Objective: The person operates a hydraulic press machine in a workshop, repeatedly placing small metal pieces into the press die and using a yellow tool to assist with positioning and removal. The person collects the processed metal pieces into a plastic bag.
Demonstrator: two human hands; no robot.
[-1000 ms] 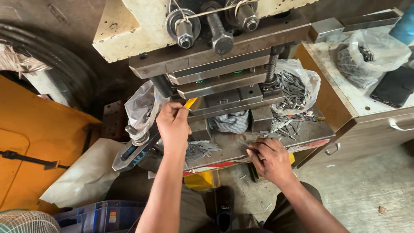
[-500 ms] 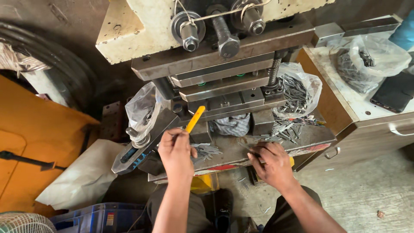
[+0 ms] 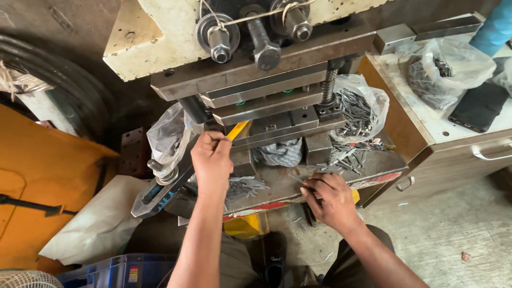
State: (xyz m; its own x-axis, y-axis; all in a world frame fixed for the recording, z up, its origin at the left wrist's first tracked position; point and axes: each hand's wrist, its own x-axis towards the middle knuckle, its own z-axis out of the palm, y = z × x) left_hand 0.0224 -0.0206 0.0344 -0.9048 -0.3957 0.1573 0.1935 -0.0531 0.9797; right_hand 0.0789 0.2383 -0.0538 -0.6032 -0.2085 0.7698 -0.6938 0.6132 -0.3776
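Note:
I look down at a metal press (image 3: 256, 96) with a steel die set. My left hand (image 3: 212, 159) grips a yellow stick (image 3: 237, 130) whose tip points into the gap of the die. My right hand (image 3: 332, 198) rests on the press table (image 3: 277, 184) and pinches a thin metal strip (image 3: 296, 180) between thumb and fingers. A small heap of flat metal pieces (image 3: 242, 186) lies on the table between my hands.
A clear bag of metal strips (image 3: 356, 109) sits right of the die, with loose strips (image 3: 346, 154) spilled beside it. Another clear bag (image 3: 168, 136) hangs at the left. A white cabinet (image 3: 453, 128) with a bag and a black phone (image 3: 479, 105) stands at the right.
My left hand dropped toward me, then rose again to the die with the yellow stick. My right hand stayed on the table and shifted slightly.

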